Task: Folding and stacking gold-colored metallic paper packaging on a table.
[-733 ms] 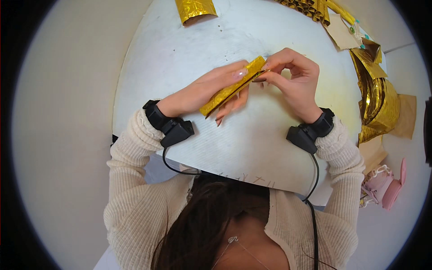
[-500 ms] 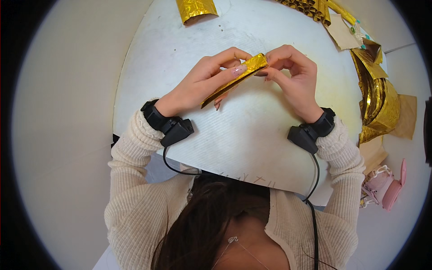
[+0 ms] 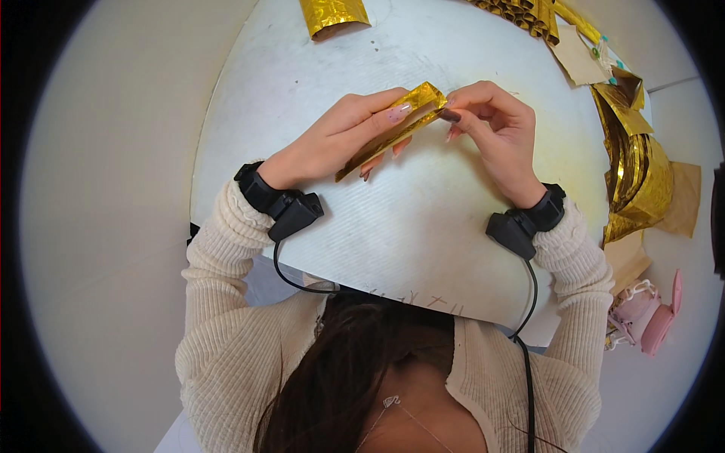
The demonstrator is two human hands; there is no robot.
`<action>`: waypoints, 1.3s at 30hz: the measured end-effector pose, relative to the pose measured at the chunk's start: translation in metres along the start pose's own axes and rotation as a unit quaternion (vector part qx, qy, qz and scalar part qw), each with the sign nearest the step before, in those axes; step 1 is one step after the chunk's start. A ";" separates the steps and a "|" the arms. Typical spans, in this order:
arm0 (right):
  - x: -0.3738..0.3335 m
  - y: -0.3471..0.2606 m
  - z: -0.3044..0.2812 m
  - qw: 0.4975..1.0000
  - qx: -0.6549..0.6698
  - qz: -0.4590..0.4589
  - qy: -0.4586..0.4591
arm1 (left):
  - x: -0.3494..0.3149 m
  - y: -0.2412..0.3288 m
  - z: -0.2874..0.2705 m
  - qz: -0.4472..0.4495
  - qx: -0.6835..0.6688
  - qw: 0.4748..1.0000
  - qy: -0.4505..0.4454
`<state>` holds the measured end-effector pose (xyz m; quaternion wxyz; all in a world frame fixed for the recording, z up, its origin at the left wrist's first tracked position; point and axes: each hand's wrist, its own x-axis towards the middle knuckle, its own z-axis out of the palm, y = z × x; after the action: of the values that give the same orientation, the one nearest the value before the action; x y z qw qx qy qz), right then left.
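Two bare hands met at a narrow, folded strip of shiny gold foil (image 3: 425, 97) over a white, smudged tabletop (image 3: 415, 241), well in from its near edge. Whether any part of the strip touched the surface could not be told.

The strip's long axis ran aslant, from a lower tip toward the near left corner to a broader end toward the far right corner. The left hand (image 3: 343, 136) lay along it, thumb flat on the upper face and fingers tucked underneath, gripping it between them. The right hand (image 3: 498, 128) sat at the far right end only, thumb and forefinger apparently pinching the foil's edge, the other fingers curled. Both hands were in contact: the left covered much of the length, while the right was the nearer to that broader end.

Around them, a curved gold foil piece (image 3: 334, 15) lay toward the far edge, its hollow end facing the person. A bundle of slim gold tubes (image 3: 529, 19) lay by the far right corner, with a flat beige sheet (image 3: 578, 57) just beside it. Closer, along the right edge, stood a thick, bowed stack of gold foil sheets (image 3: 642, 177).
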<state>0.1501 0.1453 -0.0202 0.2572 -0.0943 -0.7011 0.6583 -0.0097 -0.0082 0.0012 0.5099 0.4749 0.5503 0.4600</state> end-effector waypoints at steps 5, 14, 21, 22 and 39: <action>-0.002 0.001 0.000 1.000 0.008 0.029 0.006 | 0.000 -0.002 -0.005 0.015 0.033 0.999 -0.024; -0.003 -0.001 0.001 0.999 0.017 0.030 0.011 | 0.001 -0.004 -0.007 0.037 0.066 0.997 -0.033; -0.005 -0.002 0.002 0.999 0.015 0.030 0.012 | 0.000 -0.003 -0.009 0.033 0.050 0.997 -0.038; -0.006 -0.003 0.003 0.999 0.021 0.039 0.014 | 0.001 -0.003 -0.010 0.029 0.045 0.998 -0.043; -0.006 -0.002 0.004 0.999 0.027 0.033 0.021 | 0.004 -0.007 -0.011 0.044 0.092 0.995 0.016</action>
<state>0.1531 0.1389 -0.0200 0.2524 -0.1243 -0.6742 0.6829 -0.0213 -0.0057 -0.0053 0.4348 0.5360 0.5771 0.4366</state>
